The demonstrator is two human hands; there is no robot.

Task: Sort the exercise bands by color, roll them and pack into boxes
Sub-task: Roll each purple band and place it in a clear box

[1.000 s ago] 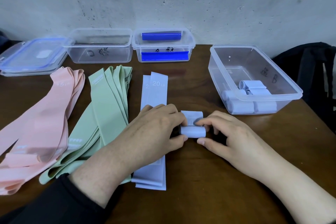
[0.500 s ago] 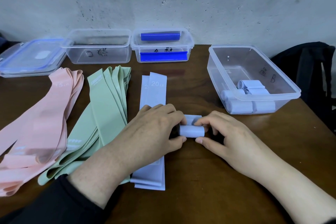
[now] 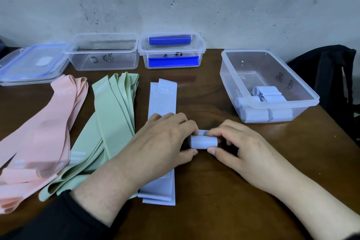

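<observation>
A light blue band roll [image 3: 204, 142] lies on the wooden table [image 3: 224, 197] at the centre. My left hand [image 3: 165, 142] pinches its left end and my right hand [image 3: 239, 144] pinches its right end, with only a short flat tail showing behind the roll. Two flat light blue bands [image 3: 162, 103] lie just left of it, partly under my left wrist. A pile of green bands [image 3: 109, 122] and a pile of pink bands [image 3: 39, 138] lie further left. The clear box [image 3: 309, 93] at the right holds several rolled light blue bands [image 3: 263, 107].
At the back stand an empty clear box [image 3: 104, 52], a box with blue clips [image 3: 171, 52] and a stack of lids [image 3: 33, 62]. A black bag [image 3: 329, 76] sits off the table's right edge. The wall is close behind.
The flat tail of the light blue band behind the roll has grown shorter as both hands wound it up. The hands stayed in place.
</observation>
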